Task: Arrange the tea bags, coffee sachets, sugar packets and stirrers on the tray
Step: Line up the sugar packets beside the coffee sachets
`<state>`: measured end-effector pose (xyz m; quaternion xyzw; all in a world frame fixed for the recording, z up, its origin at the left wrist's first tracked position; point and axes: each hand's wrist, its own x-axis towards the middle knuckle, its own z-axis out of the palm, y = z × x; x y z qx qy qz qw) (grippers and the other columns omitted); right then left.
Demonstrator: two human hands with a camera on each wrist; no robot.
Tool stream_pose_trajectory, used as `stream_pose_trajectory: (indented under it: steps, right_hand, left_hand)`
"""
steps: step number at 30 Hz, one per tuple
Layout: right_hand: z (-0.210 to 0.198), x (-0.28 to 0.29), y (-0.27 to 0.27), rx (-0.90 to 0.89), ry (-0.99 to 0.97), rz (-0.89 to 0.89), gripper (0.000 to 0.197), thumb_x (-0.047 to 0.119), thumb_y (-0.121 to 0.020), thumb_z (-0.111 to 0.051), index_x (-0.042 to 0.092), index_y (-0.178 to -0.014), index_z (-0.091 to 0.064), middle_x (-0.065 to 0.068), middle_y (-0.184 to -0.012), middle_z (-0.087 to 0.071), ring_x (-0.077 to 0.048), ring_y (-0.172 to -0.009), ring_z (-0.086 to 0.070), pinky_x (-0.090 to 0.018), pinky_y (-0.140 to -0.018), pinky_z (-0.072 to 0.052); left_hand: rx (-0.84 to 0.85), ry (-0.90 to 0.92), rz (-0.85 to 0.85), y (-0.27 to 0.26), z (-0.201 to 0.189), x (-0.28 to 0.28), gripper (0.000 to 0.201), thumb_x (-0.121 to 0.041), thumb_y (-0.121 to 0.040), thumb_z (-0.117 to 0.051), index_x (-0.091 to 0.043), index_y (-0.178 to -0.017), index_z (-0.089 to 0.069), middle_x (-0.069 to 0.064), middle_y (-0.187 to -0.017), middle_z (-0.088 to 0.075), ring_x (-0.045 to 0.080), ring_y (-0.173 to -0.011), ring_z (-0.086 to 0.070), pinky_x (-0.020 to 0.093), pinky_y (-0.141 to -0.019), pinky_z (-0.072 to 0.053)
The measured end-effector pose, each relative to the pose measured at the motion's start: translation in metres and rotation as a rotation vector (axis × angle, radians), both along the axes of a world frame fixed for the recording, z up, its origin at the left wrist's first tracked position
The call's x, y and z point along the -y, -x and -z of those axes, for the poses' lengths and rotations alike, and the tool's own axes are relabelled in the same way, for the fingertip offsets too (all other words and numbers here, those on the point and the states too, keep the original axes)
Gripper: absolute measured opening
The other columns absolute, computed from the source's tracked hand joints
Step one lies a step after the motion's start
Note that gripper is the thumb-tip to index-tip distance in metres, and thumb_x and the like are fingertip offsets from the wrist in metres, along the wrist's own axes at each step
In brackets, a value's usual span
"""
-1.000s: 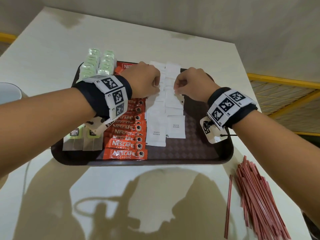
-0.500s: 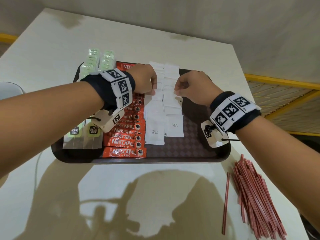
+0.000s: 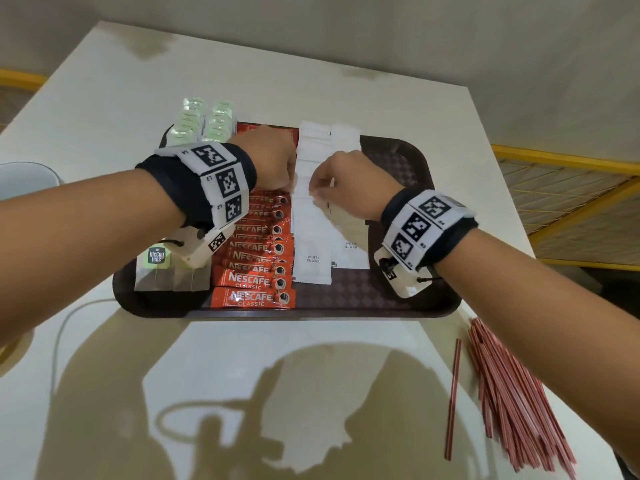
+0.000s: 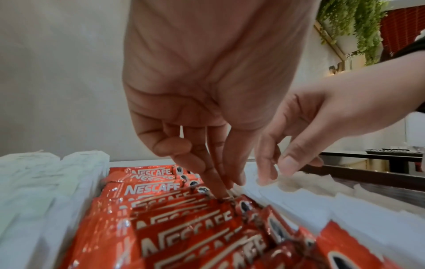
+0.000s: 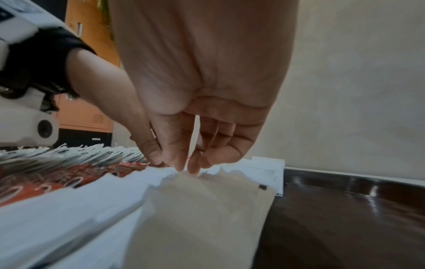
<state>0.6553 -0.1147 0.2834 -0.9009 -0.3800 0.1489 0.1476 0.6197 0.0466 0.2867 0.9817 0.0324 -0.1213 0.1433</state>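
Observation:
A dark brown tray (image 3: 408, 296) holds tea bags (image 3: 156, 268) at the left, a column of red Nescafe coffee sachets (image 3: 252, 282) and two columns of white sugar packets (image 3: 313, 251). My left hand (image 3: 287, 183) points its fingers down, the tips (image 4: 225, 185) pressing at the seam between the coffee sachets (image 4: 184, 227) and the sugar. My right hand (image 3: 318, 194) also points down, its fingertips (image 5: 187, 169) touching the top edge of a sugar packet (image 5: 207, 209); it holds nothing. Red stirrers (image 3: 512, 403) lie in a loose pile on the table, right of the tray.
The tray's right part (image 5: 345, 218) is bare. One stirrer (image 3: 453, 396) lies apart, left of the pile. A white rounded object (image 3: 24, 178) sits at the table's left edge. Yellow railing (image 3: 571, 188) runs beyond the table on the right.
Both hands have slid a little towards me along the sugar columns and come closer together. The left sugar column looks straighter than before.

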Motion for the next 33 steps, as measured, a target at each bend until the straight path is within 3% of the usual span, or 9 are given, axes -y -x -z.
stream_pose_trajectory:
  steps: [5, 11, 15, 18, 21, 25, 27, 30, 33]
  right_hand:
    - [0.004, -0.011, 0.005, 0.055, 0.068, 0.018, 0.011, 0.012, -0.09, -0.056, 0.015, -0.092, -0.066, -0.008, -0.101, -0.065, -0.026, -0.092, -0.062, -0.038, -0.081, -0.053]
    - [0.005, -0.009, 0.005, 0.01, 0.057, 0.065, 0.018, 0.005, -0.085, -0.053, 0.017, -0.077, -0.062, -0.008, -0.089, -0.065, -0.027, -0.087, -0.063, -0.04, -0.079, -0.055]
    - [0.008, -0.006, 0.005, -0.02, 0.036, 0.095, 0.017, 0.004, -0.082, -0.054, 0.014, -0.075, -0.065, -0.007, -0.086, -0.067, -0.028, -0.084, -0.063, -0.041, -0.077, -0.056]
    - [0.011, -0.004, 0.005, -0.021, 0.01, 0.105, 0.017, 0.003, -0.081, -0.054, 0.01, -0.076, -0.068, -0.007, -0.083, -0.068, -0.027, -0.08, -0.064, -0.044, -0.076, -0.057]
    - [0.013, -0.003, 0.006, -0.008, -0.008, 0.1, 0.016, 0.002, -0.081, -0.054, 0.009, -0.076, -0.068, -0.007, -0.081, -0.068, -0.027, -0.078, -0.063, -0.046, -0.075, -0.057]
    - [0.011, 0.0, 0.004, -0.014, -0.007, 0.086, 0.015, 0.006, -0.084, -0.057, 0.01, -0.079, -0.07, -0.003, -0.083, -0.069, -0.023, -0.08, -0.064, -0.043, -0.077, -0.057]
    - [0.005, 0.005, -0.003, -0.009, -0.058, 0.133, 0.017, 0.009, -0.088, -0.057, 0.013, -0.081, -0.072, 0.0, -0.086, -0.07, -0.02, -0.084, -0.064, -0.037, -0.081, -0.054]
    - [-0.004, 0.017, -0.019, 0.037, -0.124, 0.274, 0.017, 0.009, -0.093, -0.056, 0.014, -0.089, -0.072, 0.0, -0.088, -0.068, -0.017, -0.084, -0.062, -0.026, -0.079, -0.047]
    - [-0.004, 0.034, -0.033, 0.081, -0.08, 0.394, 0.021, 0.005, -0.091, -0.052, 0.011, -0.083, -0.071, -0.009, -0.087, -0.07, -0.025, -0.082, -0.065, -0.031, -0.077, -0.055]
  left_hand:
    - [0.014, 0.061, -0.049, 0.0, 0.002, -0.001, 0.009, -0.022, -0.084, -0.075, -0.013, -0.086, -0.075, 0.0, -0.088, -0.07, 0.02, -0.088, -0.063, 0.034, -0.079, -0.052]
    - [-0.004, 0.103, -0.068, -0.006, 0.004, 0.003, 0.009, -0.016, -0.084, -0.073, -0.018, -0.076, -0.07, 0.002, -0.091, -0.072, 0.018, -0.086, -0.062, 0.031, -0.074, -0.048]
    - [0.004, 0.111, -0.072, -0.007, 0.003, 0.006, 0.004, -0.012, -0.086, -0.068, -0.01, -0.086, -0.072, 0.005, -0.096, -0.071, 0.019, -0.086, -0.06, 0.03, -0.071, -0.044]
    - [-0.009, 0.114, -0.058, -0.008, 0.005, 0.007, 0.014, -0.012, -0.088, -0.066, -0.005, -0.096, -0.075, 0.006, -0.1, -0.073, 0.022, -0.094, -0.065, 0.031, -0.077, -0.05]
    - [-0.038, 0.129, -0.064, -0.008, 0.008, 0.005, 0.015, -0.013, -0.089, -0.065, -0.004, -0.096, -0.074, 0.008, -0.102, -0.073, 0.025, -0.097, -0.065, 0.037, -0.088, -0.054]
    - [-0.003, 0.122, -0.061, -0.008, 0.005, 0.004, 0.012, -0.014, -0.09, -0.065, -0.005, -0.094, -0.072, 0.003, -0.097, -0.068, 0.02, -0.09, -0.06, 0.032, -0.075, -0.046]
    - [0.048, 0.121, -0.092, -0.009, 0.003, 0.002, 0.005, -0.014, -0.089, -0.066, -0.012, -0.092, -0.069, 0.004, -0.098, -0.066, 0.02, -0.089, -0.057, 0.03, -0.073, -0.043]
    - [0.081, 0.118, -0.113, -0.011, 0.002, -0.001, 0.011, -0.015, -0.088, -0.067, -0.011, -0.098, -0.071, 0.007, -0.104, -0.069, 0.022, -0.091, -0.06, 0.031, -0.074, -0.045]
    - [0.064, 0.114, -0.106, -0.012, 0.004, 0.001, 0.013, -0.018, -0.088, -0.069, -0.011, -0.098, -0.074, 0.007, -0.103, -0.07, 0.023, -0.093, -0.062, 0.031, -0.074, -0.047]
